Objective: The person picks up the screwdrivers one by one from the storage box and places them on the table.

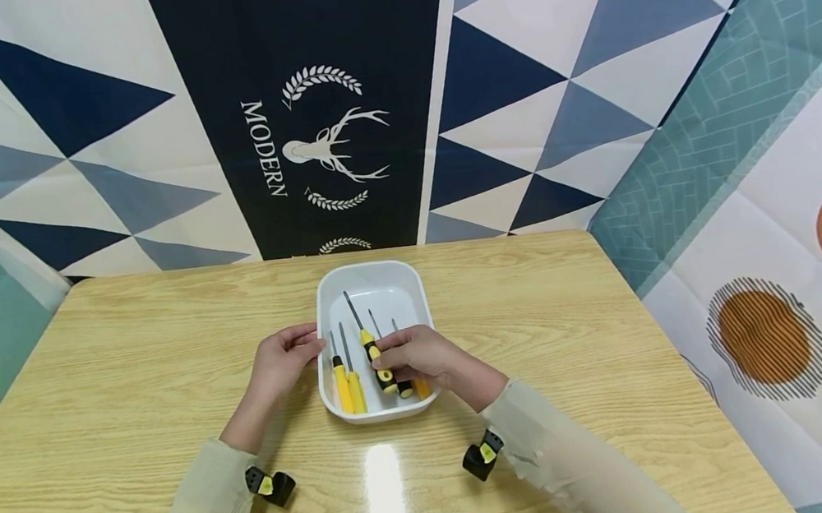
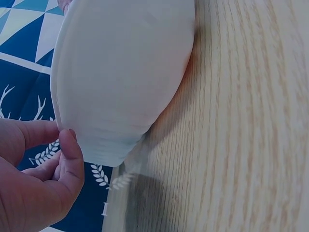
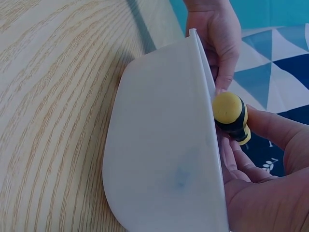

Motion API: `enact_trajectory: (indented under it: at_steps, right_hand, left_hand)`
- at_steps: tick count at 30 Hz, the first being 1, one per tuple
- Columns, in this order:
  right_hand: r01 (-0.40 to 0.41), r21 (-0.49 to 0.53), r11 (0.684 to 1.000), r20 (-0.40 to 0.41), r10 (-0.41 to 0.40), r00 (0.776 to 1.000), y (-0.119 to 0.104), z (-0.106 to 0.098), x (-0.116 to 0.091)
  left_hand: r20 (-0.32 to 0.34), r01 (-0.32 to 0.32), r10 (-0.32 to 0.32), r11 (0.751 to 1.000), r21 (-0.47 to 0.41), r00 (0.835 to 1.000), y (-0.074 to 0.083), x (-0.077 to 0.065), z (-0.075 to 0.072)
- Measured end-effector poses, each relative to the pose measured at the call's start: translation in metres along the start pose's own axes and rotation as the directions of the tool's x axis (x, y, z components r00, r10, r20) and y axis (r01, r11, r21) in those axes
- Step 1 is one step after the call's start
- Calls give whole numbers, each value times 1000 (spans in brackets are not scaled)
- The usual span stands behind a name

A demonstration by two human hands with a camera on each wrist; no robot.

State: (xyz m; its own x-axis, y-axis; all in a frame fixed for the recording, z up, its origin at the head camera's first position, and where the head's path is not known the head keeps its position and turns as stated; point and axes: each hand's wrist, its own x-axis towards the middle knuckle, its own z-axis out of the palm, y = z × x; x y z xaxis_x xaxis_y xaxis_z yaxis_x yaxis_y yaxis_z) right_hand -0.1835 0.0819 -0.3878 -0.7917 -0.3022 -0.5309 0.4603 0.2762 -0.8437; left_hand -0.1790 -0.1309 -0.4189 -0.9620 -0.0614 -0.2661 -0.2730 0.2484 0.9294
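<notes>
A white plastic tray sits on the table with several screwdrivers in it. My left hand pinches its left rim between thumb and fingers, as the left wrist view also shows. Inside the tray, my right hand holds a yellow-and-black screwdriver by the handle, its shaft pointing to the far side. In the right wrist view the handle's yellow end shows above the tray rim. Two yellow-handled screwdrivers lie along the tray's left side. Others under my right hand are partly hidden.
The wooden table reaches back to a patterned cloth wall. A camera is strapped to each wrist, the left one and the right one both over the table's near part.
</notes>
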Motion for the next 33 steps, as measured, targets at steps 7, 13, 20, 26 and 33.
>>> enact_trajectory:
  at_steps: [7,13,20,26,33]
  right_hand:
    - [10,3,1000,-7,-10,1000,-1,-1,-1]
    - [15,-4,1000,-13,-15,1000,0,-2,0]
    - [25,-8,1000,-27,-25,999,1,-4,0]
    - [21,-8,1000,-53,-22,998,-3,-5,-3]
    - [12,-12,1000,-67,-13,998,-3,-8,-3]
  left_hand:
    - [-3,-1,1,1000,-13,1000,0,1,0]
    - [-6,8,-8,1000,-8,1000,-1,1,0]
    - [-1,1,-1,1000,-16,1000,0,0,0]
    - [-1,-8,8,1000,-22,1000,0,-1,0]
    - [2,-10,10,1000,-21,1000,-1,-1,0]
